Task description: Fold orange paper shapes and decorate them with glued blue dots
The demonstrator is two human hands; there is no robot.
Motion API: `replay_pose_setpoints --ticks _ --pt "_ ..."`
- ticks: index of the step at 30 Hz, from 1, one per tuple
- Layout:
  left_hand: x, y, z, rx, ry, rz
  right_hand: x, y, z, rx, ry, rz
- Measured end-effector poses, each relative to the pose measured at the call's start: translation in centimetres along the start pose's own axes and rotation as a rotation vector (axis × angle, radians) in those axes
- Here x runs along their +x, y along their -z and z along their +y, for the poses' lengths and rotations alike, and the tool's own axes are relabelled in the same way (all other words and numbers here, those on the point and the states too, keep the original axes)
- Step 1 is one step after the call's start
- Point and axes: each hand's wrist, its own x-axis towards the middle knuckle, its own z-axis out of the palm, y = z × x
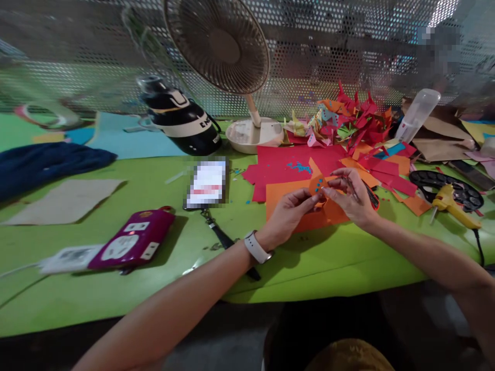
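A small folded orange paper piece (317, 181) with blue dots on its face is pinched between the thumb and fingers of my left hand (288, 211), which wears a white-banded watch (257, 247). My right hand (353, 198) is closed at the piece's right edge, thumb tip against it. Something thin seems to lie among the right fingers, too blurred to name. Below both hands lies an orange sheet (274, 198), partly over a red sheet (266, 162). Tiny blue bits (299, 167) are scattered on the red sheet.
Folded paper figures (359, 116) pile up at the back, right of a fan (253, 134). A yellow glue gun (444, 201) rests by a black palette (423, 179) on the right. Leftward are a black bottle (185, 123), a blurred-screen phone (207, 183) and a purple power strip (133, 239).
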Motion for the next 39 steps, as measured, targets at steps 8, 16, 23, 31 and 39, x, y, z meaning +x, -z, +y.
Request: replay_pose_setpoints --ticks 8,16,23,31,39 --pt "0.2 0.4 0.0 0.008 0.009 0.048 1.4 1.4 -1.9 0.016 0.035 0.198" --pt "0.7 1.1 -0.2 -0.098 -0.036 0.116 1.0 1.7 -2.6 0.044 0.061 0.164" --pt "0.6 0.8 -0.1 -0.111 -0.046 0.117 1.1 1.2 -2.3 0.035 0.029 0.15" --pt "0.5 0.8 -0.1 -0.116 -0.033 0.115 1.2 1.3 -1.9 0.042 0.02 0.128" --pt "0.6 0.9 -0.1 -0.122 -0.043 0.113 1.0 1.2 -1.8 -0.023 0.039 0.116"
